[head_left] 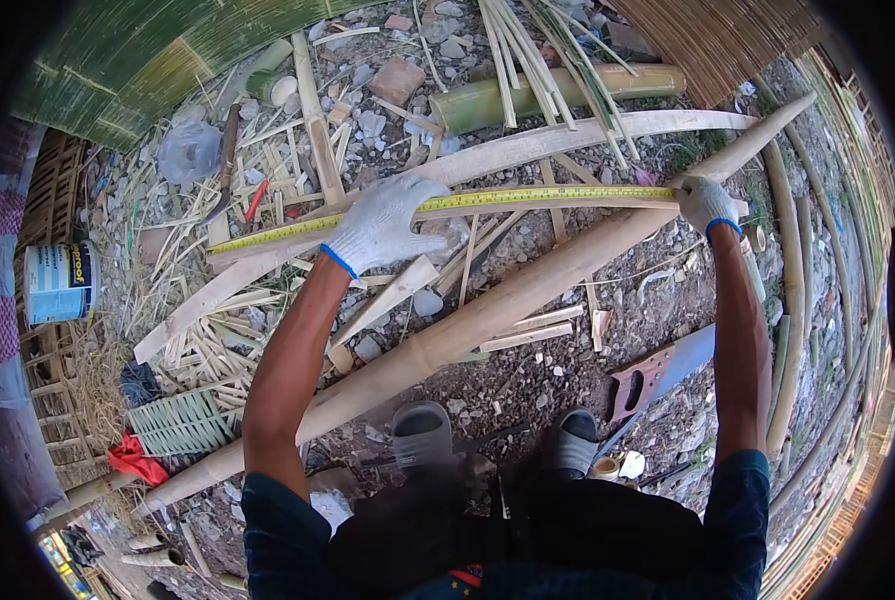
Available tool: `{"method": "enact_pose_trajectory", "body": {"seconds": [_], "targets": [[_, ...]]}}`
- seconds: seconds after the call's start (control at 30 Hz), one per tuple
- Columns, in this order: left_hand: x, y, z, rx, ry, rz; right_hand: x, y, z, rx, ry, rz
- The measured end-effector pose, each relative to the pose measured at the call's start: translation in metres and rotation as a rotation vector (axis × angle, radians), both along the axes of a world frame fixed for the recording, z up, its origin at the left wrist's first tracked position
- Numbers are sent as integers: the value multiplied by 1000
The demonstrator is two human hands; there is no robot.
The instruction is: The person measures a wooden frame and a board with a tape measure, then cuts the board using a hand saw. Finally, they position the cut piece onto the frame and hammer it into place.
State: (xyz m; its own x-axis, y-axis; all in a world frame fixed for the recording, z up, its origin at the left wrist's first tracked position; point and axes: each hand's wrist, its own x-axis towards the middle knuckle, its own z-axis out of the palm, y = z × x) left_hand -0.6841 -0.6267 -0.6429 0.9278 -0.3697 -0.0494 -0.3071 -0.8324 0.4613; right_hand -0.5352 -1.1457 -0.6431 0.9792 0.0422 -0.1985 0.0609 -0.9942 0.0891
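Tape measure (528,194): yellow blade with dark markings, laid lengthwise along the pale slat (608,204) and reaching from left of the left hand (388,222) to the right hand (706,203); its case we cannot make out.
Slat under the tape: narrow, flat, light in colour, its near edge showing below the blade.
Left hand: pale knit glove, blue cuff; laid over tape and slat, fingers extended, thumb spread apart; how hard it presses we cannot tell.
Right hand: matching glove; fingers curled, pinching blade and slat together at the right end.
Measuring practice: we judge it best to keep the blade flat, taut and parallel to the slat's edge, pin the right end firmly, and read from straight above; a twisted blade would likely misstate the length.
Curved slat (668,124): broad, pale, bowed; far of the tape at right, near of it at left.
Bamboo pole (488,315): round, tan, jointed, slanting from near left to far right.
Green bamboo (628,82): thick cylinder, far side, loose splits across it.
Handsaw (660,372): brown handle, bluish blade, near right.
Ground (513,385): rough, stony, strewn with offcuts.
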Motion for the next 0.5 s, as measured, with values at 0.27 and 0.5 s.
{"method": "enact_pose_trajectory", "body": {"seconds": [0.27, 0.5], "targets": [[7, 1, 0, -27, 23, -29, 5, -2, -5, -43, 4, 2], [13, 6, -4, -30, 12, -88, 4, 0, -4, -34, -2, -1]]}}
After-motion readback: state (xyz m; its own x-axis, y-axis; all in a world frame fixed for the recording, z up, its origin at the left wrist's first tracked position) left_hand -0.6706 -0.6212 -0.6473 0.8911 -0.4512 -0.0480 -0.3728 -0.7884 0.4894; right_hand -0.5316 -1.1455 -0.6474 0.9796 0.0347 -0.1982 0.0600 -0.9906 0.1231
